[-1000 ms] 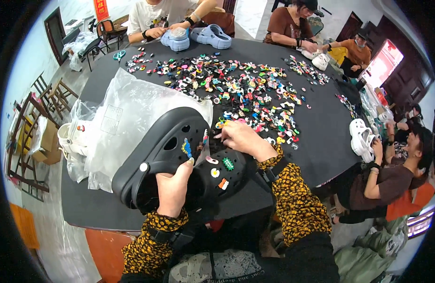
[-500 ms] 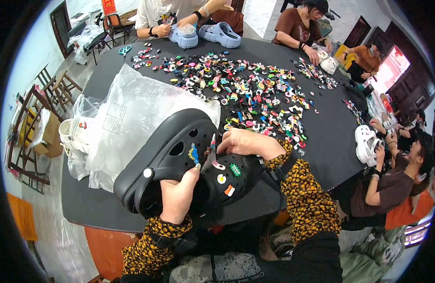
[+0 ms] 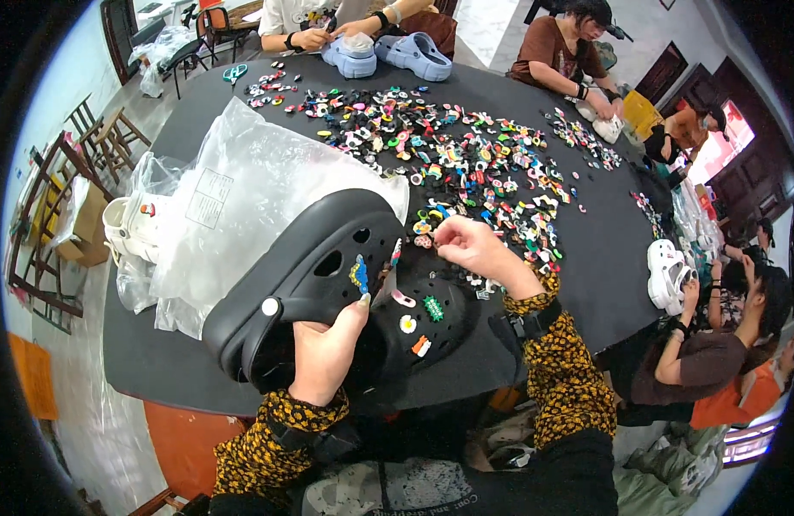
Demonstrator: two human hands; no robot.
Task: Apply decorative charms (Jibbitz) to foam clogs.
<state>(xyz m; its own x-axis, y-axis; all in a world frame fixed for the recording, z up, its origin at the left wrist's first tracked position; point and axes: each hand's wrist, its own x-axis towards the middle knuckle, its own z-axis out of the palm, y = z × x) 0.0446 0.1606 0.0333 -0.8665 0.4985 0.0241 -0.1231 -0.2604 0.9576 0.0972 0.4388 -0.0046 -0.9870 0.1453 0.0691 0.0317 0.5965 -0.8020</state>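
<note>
My left hand (image 3: pixel 326 351) grips a black clog (image 3: pixel 281 245) on its side, fingers inside the foot opening and thumb on the upper near a blue-and-yellow charm (image 3: pixel 358 275). Beyond the thumb, another black clog (image 3: pixel 455 320) lies on the table, partly covered by the first. It carries a green spiky charm (image 3: pixel 433 309), a white flower charm (image 3: pixel 407 324), a pink charm (image 3: pixel 403 297) and an orange-and-white charm (image 3: pixel 421 346). My right hand (image 3: pixel 479 249) hovers at the near edge of a wide spread of loose shoe charms (image 3: pixel 474 163), fingertips pinched together; anything between them is hidden.
Left of the held clog lies a clear plastic bag (image 3: pixel 233 189), with white clogs (image 3: pixel 139 225) behind it. Across the black table (image 3: pixel 603 249), a person handles light blue clogs (image 3: pixel 350 58). Co-workers along the right side handle white clogs (image 3: pixel 666 279).
My right hand has lifted off the clogs and moved right, to the edge of the loose charms. My left hand still holds the black clog almost in place.
</note>
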